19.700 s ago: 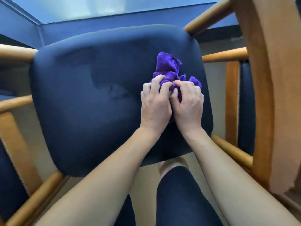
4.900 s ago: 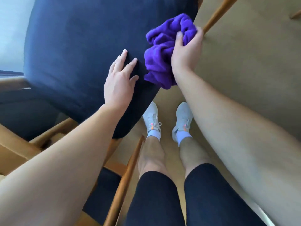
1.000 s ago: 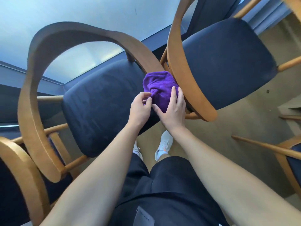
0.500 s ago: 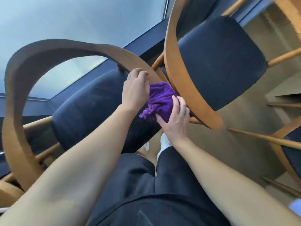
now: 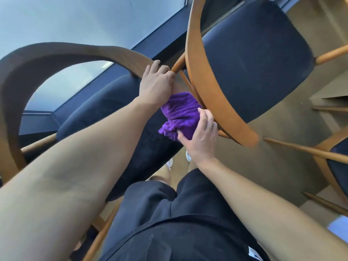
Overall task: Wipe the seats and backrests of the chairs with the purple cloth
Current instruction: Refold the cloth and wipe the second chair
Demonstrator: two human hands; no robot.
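I am watching the left hand (image 5: 157, 85) gripping the curved wooden backrest (image 5: 66, 51), the right hand (image 5: 202, 137) clutching the purple cloth (image 5: 180, 113) on the navy padded seat (image 5: 105, 107), knuckles risking jamming against the neighbouring chair's wooden rail (image 5: 207, 87).

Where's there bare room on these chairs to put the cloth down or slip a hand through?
The right chair's seat is bare inside its curved wooden rail. The left seat is free beyond the left forearm. Crowded: the gap between chairs, where left hand on the left backrest, right hand and purple cloth meet.
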